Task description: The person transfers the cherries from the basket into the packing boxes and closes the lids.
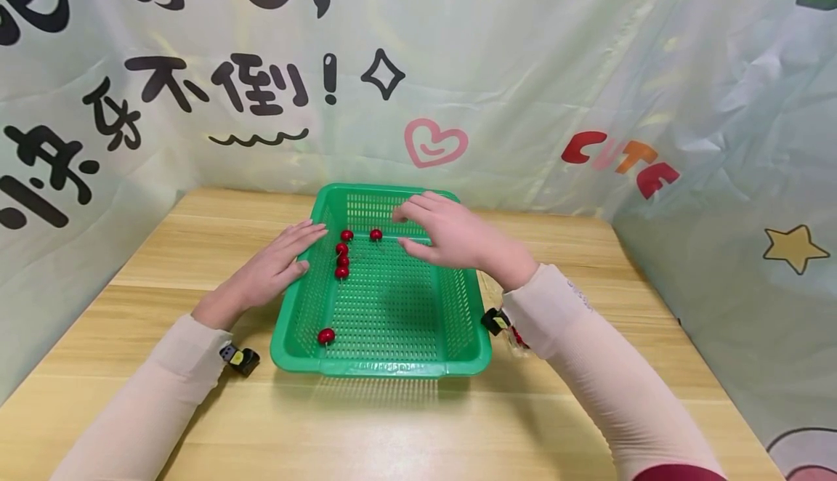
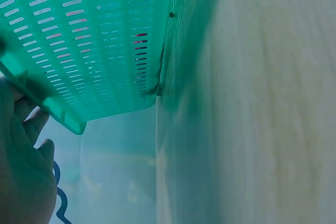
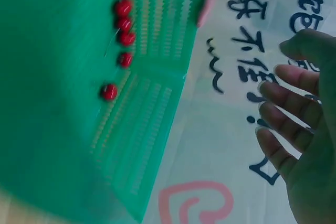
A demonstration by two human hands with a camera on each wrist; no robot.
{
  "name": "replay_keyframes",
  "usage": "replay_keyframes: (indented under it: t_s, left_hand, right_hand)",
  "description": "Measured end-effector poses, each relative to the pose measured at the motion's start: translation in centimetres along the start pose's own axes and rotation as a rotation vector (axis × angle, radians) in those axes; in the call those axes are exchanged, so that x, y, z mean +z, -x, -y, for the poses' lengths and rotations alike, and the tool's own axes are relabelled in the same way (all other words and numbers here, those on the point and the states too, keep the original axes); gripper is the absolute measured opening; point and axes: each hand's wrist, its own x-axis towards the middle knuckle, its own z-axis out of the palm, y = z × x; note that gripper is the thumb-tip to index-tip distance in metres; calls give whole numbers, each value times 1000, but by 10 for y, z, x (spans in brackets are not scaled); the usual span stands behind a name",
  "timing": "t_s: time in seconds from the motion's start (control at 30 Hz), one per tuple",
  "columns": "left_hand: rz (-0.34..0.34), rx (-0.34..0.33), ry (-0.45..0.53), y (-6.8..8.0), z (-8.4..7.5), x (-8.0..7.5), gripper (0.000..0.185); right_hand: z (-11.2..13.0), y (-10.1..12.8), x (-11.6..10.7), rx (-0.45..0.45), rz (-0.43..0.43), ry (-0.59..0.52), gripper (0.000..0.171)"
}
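A green plastic basket (image 1: 386, 370) stands on the table with several red cherries (image 1: 342, 248) inside, most of them in a row along its left wall. One cherry (image 1: 375, 235) lies by the far wall and another cherry (image 1: 325, 336) near the front left corner. My left hand (image 1: 275, 263) rests on the basket's left rim with its fingers extended; in the left wrist view its fingertips meet the rim. Above the basket's far right part hovers my right hand (image 1: 447, 234), fingers loosely bent. The right wrist view shows nothing in that hand (image 3: 310, 114).
Right of the basket, a clear wrapping with red pieces (image 1: 519, 337) is partly hidden by my right forearm. A printed cloth (image 1: 510, 67) hangs behind and beside the wooden table (image 1: 366, 437). Small black cameras (image 1: 240, 359) sit at both wrists.
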Motion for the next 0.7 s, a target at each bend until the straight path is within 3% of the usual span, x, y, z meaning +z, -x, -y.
replay_keyframes:
  t_s: [0.47, 0.7]
  left_hand:
    - [2, 1, 14, 1, 0, 1, 51]
    - [5, 0, 9, 0, 0, -1, 51]
  right_hand:
    - [20, -32, 26, -25, -10, -97, 43]
    - [27, -44, 42, -21, 69, -142, 47]
